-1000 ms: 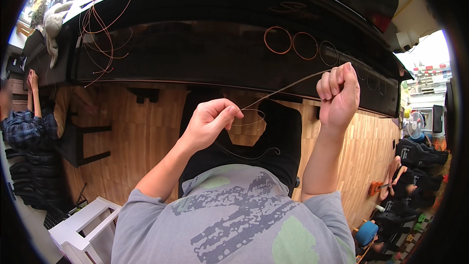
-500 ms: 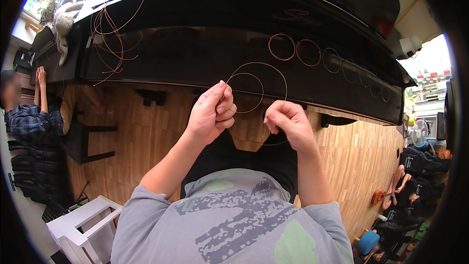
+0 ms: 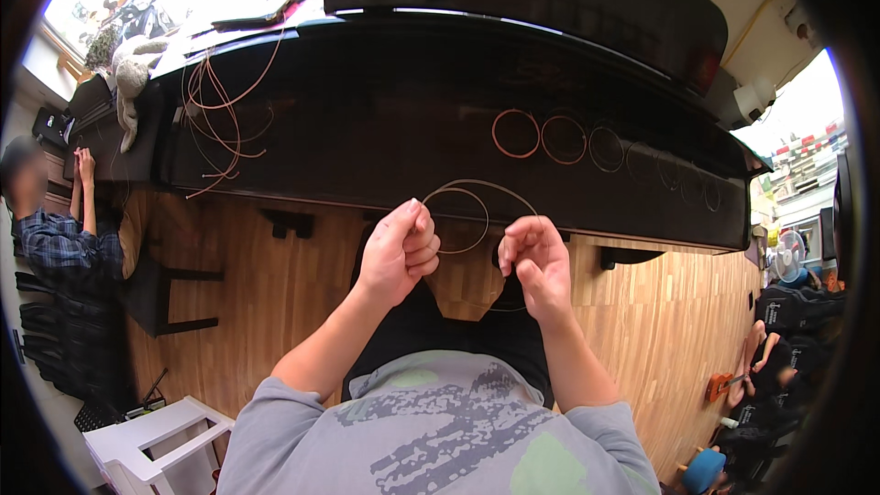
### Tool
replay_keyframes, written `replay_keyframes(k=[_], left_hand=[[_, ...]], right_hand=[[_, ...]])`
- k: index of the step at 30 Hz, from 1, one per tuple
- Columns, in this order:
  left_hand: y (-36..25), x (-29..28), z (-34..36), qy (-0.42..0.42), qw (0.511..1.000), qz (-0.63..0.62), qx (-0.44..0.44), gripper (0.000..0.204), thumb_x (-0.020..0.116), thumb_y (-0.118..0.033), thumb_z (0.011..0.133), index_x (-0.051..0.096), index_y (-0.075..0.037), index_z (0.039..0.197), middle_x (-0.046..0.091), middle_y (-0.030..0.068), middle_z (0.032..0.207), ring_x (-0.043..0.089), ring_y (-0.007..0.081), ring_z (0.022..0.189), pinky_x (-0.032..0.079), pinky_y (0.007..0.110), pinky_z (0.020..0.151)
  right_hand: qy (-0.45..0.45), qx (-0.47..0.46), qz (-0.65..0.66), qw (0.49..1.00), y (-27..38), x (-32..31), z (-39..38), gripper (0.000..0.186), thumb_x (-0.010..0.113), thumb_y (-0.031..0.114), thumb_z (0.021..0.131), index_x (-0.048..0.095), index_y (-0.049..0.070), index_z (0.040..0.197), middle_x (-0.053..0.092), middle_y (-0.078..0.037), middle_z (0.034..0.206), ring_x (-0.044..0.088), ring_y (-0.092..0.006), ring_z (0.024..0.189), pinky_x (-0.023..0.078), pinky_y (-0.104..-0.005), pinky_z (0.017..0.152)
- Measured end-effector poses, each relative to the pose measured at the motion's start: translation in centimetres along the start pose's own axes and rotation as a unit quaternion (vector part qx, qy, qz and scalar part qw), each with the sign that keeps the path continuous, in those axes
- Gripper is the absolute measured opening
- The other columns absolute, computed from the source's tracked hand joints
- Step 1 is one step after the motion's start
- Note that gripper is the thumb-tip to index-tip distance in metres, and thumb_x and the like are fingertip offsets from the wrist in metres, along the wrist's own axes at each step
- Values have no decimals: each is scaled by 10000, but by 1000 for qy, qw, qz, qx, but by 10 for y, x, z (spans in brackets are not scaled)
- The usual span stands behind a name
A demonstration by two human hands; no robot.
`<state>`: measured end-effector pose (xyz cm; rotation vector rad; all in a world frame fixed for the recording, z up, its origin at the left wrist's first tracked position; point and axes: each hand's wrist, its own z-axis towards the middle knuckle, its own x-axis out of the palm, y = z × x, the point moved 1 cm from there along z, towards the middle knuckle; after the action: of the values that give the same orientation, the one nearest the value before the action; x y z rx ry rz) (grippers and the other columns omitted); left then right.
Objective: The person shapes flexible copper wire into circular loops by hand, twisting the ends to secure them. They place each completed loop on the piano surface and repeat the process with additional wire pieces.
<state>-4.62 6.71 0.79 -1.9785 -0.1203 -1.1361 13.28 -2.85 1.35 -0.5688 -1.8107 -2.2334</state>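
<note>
My left hand (image 3: 399, 252) is closed on a thin pale wire string (image 3: 488, 220), which bends into loops above and between my hands. My right hand (image 3: 536, 270) has loosely bent fingers, thumb apart from them; the wire passes at its fingertips without a visible grip. Above my hands, on the glossy black piano front (image 3: 385, 128), a row of several ringed strings (image 3: 516, 111) runs rightward, copper-coloured then darker. Loose copper strings (image 3: 262, 152) lie tangled at the left.
A co-worker (image 3: 41, 220) sits at the left, hands on a black surface. A grey plush toy (image 3: 131, 69) and papers top the piano's left end. A white stand (image 3: 110, 445) is lower left; a fan (image 3: 788, 257), people and an orange instrument (image 3: 718, 387) are right.
My right hand has come down and inward from pulling the wire out to the upper right, and loosened. The wire now arcs in loops. The whole view has shifted, putting the piano lower.
</note>
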Motion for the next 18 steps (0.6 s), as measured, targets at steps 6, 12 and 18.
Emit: replay_keyframes(k=[6,12,18], left_hand=[[3,-17,12,-13,958,228,174,283,435,-223,1014,487,-96,767,328,-43,586,365,84,552,371,247,522],[1,3,4,33,988,80,128,253,455,-218,1009,482,-87,794,312,-47,581,348,85,516,468,297,580],[-2,22,8,50,995,24,85,252,444,-242,1010,472,-100,803,279,-58,578,283,67,495,388,264,513]], right_hand=[[70,-114,-136,982,4,-5,-8,911,797,636,606,534,3,1206,525,-45,909,513,-144,798,412,-293,692],[125,-186,-522,823,-2,19,-3,706,849,440,619,554,58,1134,579,-115,1003,565,-307,890,454,-408,792],[115,-60,-391,911,-38,30,-18,223,727,140,791,574,54,929,611,-102,809,585,-293,760,457,-386,700]])
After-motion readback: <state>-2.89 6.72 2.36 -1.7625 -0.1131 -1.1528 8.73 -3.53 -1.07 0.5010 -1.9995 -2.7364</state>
